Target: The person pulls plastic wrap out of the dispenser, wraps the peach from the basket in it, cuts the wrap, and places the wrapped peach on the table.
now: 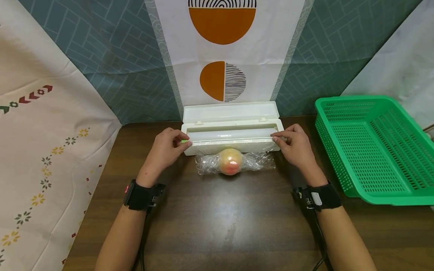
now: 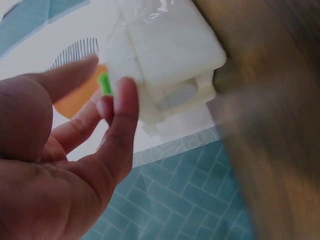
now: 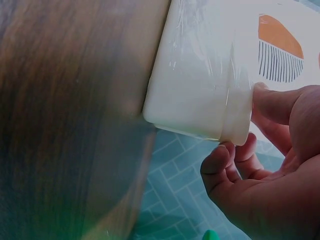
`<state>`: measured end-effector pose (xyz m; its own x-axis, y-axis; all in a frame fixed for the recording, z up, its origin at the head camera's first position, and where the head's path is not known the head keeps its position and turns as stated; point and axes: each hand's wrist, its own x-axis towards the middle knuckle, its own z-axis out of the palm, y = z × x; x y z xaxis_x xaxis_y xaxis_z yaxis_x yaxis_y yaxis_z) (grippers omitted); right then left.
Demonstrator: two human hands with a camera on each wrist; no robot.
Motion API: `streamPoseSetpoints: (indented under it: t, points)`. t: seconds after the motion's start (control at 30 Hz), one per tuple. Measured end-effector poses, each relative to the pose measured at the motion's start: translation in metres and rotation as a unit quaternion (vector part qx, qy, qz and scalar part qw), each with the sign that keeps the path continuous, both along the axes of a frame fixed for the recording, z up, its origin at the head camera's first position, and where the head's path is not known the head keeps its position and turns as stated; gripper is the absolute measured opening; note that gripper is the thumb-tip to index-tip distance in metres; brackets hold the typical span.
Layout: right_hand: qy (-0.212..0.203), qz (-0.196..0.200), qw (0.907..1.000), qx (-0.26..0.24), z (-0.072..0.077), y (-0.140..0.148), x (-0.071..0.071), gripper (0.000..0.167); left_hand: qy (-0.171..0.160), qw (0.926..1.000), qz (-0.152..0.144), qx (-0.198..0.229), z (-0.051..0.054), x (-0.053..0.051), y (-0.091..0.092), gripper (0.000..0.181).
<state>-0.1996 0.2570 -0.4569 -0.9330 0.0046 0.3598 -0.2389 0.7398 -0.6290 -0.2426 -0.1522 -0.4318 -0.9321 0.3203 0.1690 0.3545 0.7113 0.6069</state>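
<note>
A long white cling film box [image 1: 234, 146] lies at the back of the table with its lid raised and a roll of film [image 1: 230, 134] inside. My left hand [image 1: 167, 147] holds the box's left end between thumb and fingers, beside a small green slider [image 2: 105, 84]. At the opposite end, my right hand [image 1: 294, 145] pinches the front upper corner; in the right wrist view its thumb and fingertips meet the box's end [image 3: 235, 132]. A round yellow-red fruit [image 1: 230, 162], apparently an apple, lies wrapped in clear film [image 1: 208, 164] just in front of the box.
To the right stands a green plastic basket [image 1: 364, 199]. Behind the box hangs a patterned cloth [image 1: 118, 64], and a cream floral cloth [image 1: 57, 150] borders the left side. The brown wooden table [image 1: 230, 229] extends in front, with a cable at each wrist.
</note>
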Motion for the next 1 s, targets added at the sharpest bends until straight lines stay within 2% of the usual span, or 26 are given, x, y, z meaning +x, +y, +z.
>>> streamPoseSetpoints:
  t: [0.1, 0.2, 0.37, 0.63, 0.83, 1.0]
  points:
    - [-0.003, -0.003, 1.0, -0.003, -0.001, -0.0001, -0.0003, 0.014, 0.001, 0.9998, -0.016, -0.01, 0.0004, 0.0026, 0.0035, 0.026]
    - [-0.008, -0.005, 0.9999, -0.005, -0.0013, -0.0005, 0.0, 0.014, 0.012, 0.9991, -0.034, -0.02, -0.0017, 0.0029, 0.0078, 0.022]
    - [-0.016, -0.003, 0.9998, -0.007, -0.0024, -0.001, -0.001, 0.015, 0.028, 0.9989, -0.029, -0.022, -0.0047, 0.0007, 0.0071, 0.014]
    - [-0.013, -0.004, 0.9999, -0.006, -0.0021, 0.0005, -0.0016, 0.014, 0.016, 0.9992, -0.031, -0.02, -0.0013, -0.0017, 0.0037, 0.017]
    - [-0.011, -0.002, 0.9999, -0.005, -0.0024, 0.0006, -0.0014, 0.014, 0.018, 0.9985, -0.044, -0.028, 0.0001, -0.0011, 0.0051, 0.017]
    - [-0.01, 0.0, 0.9999, -0.009, -0.0018, -0.0001, -0.0014, 0.014, 0.036, 0.9961, -0.065, -0.047, 0.0006, -0.0004, 0.0059, 0.019]
